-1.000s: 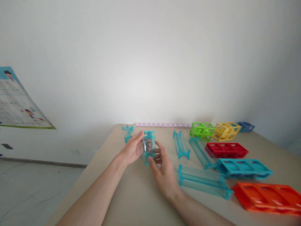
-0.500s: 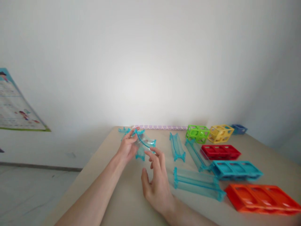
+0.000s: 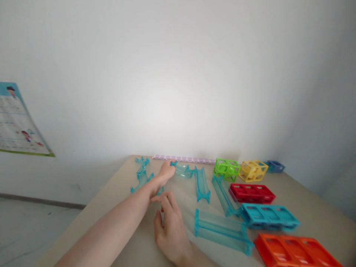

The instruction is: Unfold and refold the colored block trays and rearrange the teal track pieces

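Note:
My left hand (image 3: 167, 170) reaches to the far side of the table, closed at the left end of a clear blue curved track piece (image 3: 183, 171); its fingertips are mostly hidden. My right hand (image 3: 171, 227) is nearer, just above the table, fingers loosely bent and thumb apart, with nothing seen in it. Its fingertips are close to my left forearm and to a blue track end (image 3: 160, 191) partly hidden behind that arm. Further left lie more clear blue track pieces (image 3: 142, 180). A straight track piece (image 3: 202, 184) lies just right of the curved one.
Right of my hands are a long track piece (image 3: 222, 230) and a slanting one (image 3: 226, 196). Beyond them stand red (image 3: 252, 193), teal (image 3: 269, 216) and orange (image 3: 296, 252) frames. Green (image 3: 226, 169), yellow (image 3: 253, 170) and dark blue (image 3: 275, 166) frames stand by the wall.
My left hand has moved away and to the right, carrying the curved track piece from mid-air to the tabletop near the wall. My right hand has drawn slightly left and lower.

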A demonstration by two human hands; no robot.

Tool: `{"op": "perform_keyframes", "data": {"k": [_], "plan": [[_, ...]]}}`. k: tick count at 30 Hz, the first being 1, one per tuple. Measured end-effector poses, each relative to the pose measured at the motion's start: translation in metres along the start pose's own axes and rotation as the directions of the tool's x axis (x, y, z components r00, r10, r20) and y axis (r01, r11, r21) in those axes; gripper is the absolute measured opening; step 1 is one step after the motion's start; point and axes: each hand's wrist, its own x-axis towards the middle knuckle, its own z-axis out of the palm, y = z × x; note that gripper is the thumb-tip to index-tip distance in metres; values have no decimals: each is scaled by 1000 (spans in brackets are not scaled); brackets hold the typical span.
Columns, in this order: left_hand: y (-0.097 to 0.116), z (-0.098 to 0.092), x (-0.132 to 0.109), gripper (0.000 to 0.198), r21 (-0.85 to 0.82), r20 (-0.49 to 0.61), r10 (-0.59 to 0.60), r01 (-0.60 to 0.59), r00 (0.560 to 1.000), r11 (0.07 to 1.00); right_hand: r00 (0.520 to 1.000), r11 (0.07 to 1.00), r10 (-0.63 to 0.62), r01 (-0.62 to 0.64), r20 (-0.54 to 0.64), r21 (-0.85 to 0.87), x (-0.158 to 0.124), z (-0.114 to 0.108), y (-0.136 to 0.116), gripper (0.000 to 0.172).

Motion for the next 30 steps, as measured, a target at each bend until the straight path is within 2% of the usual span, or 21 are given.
{"op": "perform_keyframes", "data": {"k": [4,8,11,13,16,17,19,20,23,27,30], "plan": [[1,-14,6,31,359,-114,110,-62,987,931,1000,1000,5,-6,20,20,0,2,1,50],[12,-28,9,37,631,-125,204,-81,971,771,999,1000,29,-29,33,4,-1,4,3,44],[27,-47,-2,40,771,-139,291,-80,947,631,999,998,31,-30,22,-51,0,4,5,38],[34,-64,-17,41,837,-183,350,-41,919,546,999,990,37,-36,9,-137,1,4,6,41],[31,-87,-45,45,896,-264,395,73,880,438,996,955,70,-49,61,-291,2,3,9,60],[27,-94,-53,48,929,-279,404,138,871,344,991,944,89,-51,103,-325,2,3,10,67],[16,-104,-64,53,953,-270,351,197,897,231,974,936,122,-49,190,-350,2,2,12,73],[12,-108,-67,54,957,-262,305,205,916,208,967,936,130,-47,218,-350,2,1,12,72],[4,-117,-68,52,957,-224,199,176,954,231,970,941,115,-38,214,-336,3,-1,12,63],[5,-123,-66,50,954,-214,175,167,961,247,986,934,106,-55,127,-354,8,-2,12,47],[6,-124,-67,50,953,-218,154,176,964,247,984,895,170,-129,60,-426,11,-1,14,26]]}}
